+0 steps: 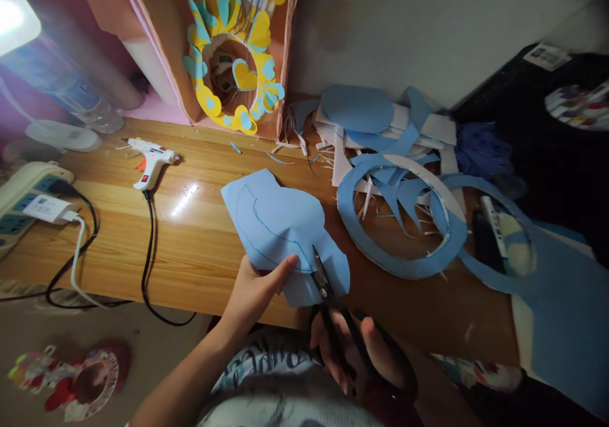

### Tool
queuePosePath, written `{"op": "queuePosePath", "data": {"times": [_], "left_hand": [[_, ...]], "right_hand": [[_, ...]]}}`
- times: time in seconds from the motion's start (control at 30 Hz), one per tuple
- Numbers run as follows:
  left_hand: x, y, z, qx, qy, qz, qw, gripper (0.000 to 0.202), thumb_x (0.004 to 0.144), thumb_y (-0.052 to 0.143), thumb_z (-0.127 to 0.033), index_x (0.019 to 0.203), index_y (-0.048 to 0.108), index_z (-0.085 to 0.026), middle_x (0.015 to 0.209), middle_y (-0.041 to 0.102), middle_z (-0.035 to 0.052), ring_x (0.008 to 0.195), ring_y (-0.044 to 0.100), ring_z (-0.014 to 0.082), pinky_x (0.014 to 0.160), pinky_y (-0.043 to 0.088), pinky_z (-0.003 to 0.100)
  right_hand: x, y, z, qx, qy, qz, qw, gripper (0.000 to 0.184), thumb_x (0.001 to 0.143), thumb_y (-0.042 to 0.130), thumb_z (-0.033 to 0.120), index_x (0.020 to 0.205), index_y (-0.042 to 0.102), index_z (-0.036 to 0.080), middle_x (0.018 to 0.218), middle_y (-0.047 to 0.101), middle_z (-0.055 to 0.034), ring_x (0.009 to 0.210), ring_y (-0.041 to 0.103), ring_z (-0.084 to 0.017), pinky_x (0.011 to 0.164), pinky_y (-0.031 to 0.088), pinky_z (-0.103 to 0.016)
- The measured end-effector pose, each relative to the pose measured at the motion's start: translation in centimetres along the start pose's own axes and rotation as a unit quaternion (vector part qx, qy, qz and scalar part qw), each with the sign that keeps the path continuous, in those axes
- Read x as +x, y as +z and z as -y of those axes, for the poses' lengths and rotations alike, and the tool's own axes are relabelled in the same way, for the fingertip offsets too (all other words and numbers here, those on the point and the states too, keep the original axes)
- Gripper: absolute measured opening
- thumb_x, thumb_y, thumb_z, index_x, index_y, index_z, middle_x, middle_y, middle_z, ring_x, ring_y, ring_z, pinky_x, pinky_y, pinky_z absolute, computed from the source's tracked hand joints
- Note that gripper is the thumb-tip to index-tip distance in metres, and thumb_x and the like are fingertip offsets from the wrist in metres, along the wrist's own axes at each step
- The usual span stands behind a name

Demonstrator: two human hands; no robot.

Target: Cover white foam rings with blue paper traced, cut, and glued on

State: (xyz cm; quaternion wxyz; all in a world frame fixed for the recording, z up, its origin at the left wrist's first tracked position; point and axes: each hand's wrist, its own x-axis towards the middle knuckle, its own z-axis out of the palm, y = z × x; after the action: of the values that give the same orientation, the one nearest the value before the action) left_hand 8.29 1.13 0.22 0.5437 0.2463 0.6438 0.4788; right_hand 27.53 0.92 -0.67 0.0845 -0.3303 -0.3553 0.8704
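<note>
My left hand [259, 284] grips a piece of light blue paper [285, 214] by its lower edge, thumb on top and fingers hidden beneath. A curved outline is drawn on the sheet in dark line. In my right hand [352, 344] is a pair of black-handled scissors [323, 287], my fingers through the loops. The blades are parted at the lower right of the paper, close to the end of the drawn line. One blade lies over the sheet; the other is partly hidden by it.
A white glue gun [155, 160] with a black cord lies left of the paper. Further left is a power strip [28, 198]. Blue paper rings [349, 224] and scraps [356, 110] cover the right side. A heart-decorated wreath [204, 97] stands at the back. The table's front edge is near me.
</note>
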Motion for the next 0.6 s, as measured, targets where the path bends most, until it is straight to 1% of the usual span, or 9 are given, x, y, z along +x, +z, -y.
{"op": "queuePosePath", "data": {"times": [0.1, 0.23, 0.3, 0.4, 0.53, 0.6], "left_hand": [[-0.2, 0.1, -0.1, 0.0, 0.021, -0.012, 1.0, 0.033, 0.065, 0.075, -0.042, 0.052, 0.06, -0.015, 0.044, 0.05, -0.0022, 0.041, 0.04, 0.0072, 0.041, 0.033, 0.021], [-0.4, 0.2, -0.3, -0.011, 0.049, -0.014, 0.999, 0.024, 0.067, 0.075, -0.037, 0.068, 0.068, -0.014, 0.05, 0.058, 0.0, 0.05, 0.053, 0.0114, 0.045, 0.041, 0.021], [-0.4, 0.1, -0.4, -0.017, 0.056, -0.01, 0.998, 0.023, 0.067, 0.075, -0.036, 0.076, 0.07, -0.015, 0.052, 0.061, 0.0009, 0.056, 0.058, 0.0146, 0.048, 0.045, 0.022], [-0.4, 0.1, -0.4, -0.02, 0.062, -0.007, 0.998, 0.026, 0.068, 0.075, -0.035, 0.083, 0.071, -0.015, 0.058, 0.065, 0.003, 0.063, 0.063, 0.0174, 0.052, 0.049, 0.023], [-0.3, 0.0, -0.2, -0.028, 0.059, -0.006, 0.998, 0.029, 0.068, 0.076, -0.035, 0.088, 0.071, -0.014, 0.066, 0.069, 0.0047, 0.065, 0.064, 0.0174, 0.054, 0.05, 0.023], [-0.3, -0.1, 0.0, -0.029, 0.057, -0.007, 0.998, 0.029, 0.068, 0.076, -0.035, 0.088, 0.071, -0.014, 0.07, 0.071, 0.0052, 0.066, 0.065, 0.0173, 0.054, 0.051, 0.022]], "right_hand": [[-0.2, 0.0, 0.3, -0.022, -0.022, 0.009, 0.999, 0.086, 0.062, 0.033, 0.09, 0.088, 0.06, 0.014, 0.056, 0.054, -0.001, 0.04, 0.044, -0.009, 0.04, 0.033, -0.02], [-0.1, -0.2, 0.0, -0.038, -0.061, 0.03, 0.997, 0.082, 0.069, 0.03, 0.087, 0.092, 0.059, 0.014, 0.053, 0.053, 0.0002, 0.039, 0.04, -0.008, 0.04, 0.032, -0.019], [0.0, -0.4, -0.2, -0.059, -0.07, 0.047, 0.995, 0.082, 0.071, 0.027, 0.086, 0.094, 0.059, 0.013, 0.054, 0.053, -0.0004, 0.04, 0.04, -0.008, 0.041, 0.032, -0.02], [0.1, -0.6, -0.4, -0.082, -0.069, 0.054, 0.993, 0.082, 0.071, 0.027, 0.085, 0.097, 0.058, 0.013, 0.057, 0.055, -0.0013, 0.041, 0.042, -0.009, 0.041, 0.033, -0.02], [0.2, -0.6, -0.8, -0.077, -0.074, 0.042, 0.993, 0.084, 0.07, 0.025, 0.087, 0.095, 0.057, 0.013, 0.054, 0.053, 0.0004, 0.04, 0.041, -0.008, 0.042, 0.032, -0.02], [0.4, -0.5, -1.2, -0.075, -0.064, 0.032, 0.995, 0.085, 0.066, 0.026, 0.089, 0.092, 0.056, 0.014, 0.053, 0.052, 0.0014, 0.04, 0.04, -0.008, 0.042, 0.031, -0.02]]}}
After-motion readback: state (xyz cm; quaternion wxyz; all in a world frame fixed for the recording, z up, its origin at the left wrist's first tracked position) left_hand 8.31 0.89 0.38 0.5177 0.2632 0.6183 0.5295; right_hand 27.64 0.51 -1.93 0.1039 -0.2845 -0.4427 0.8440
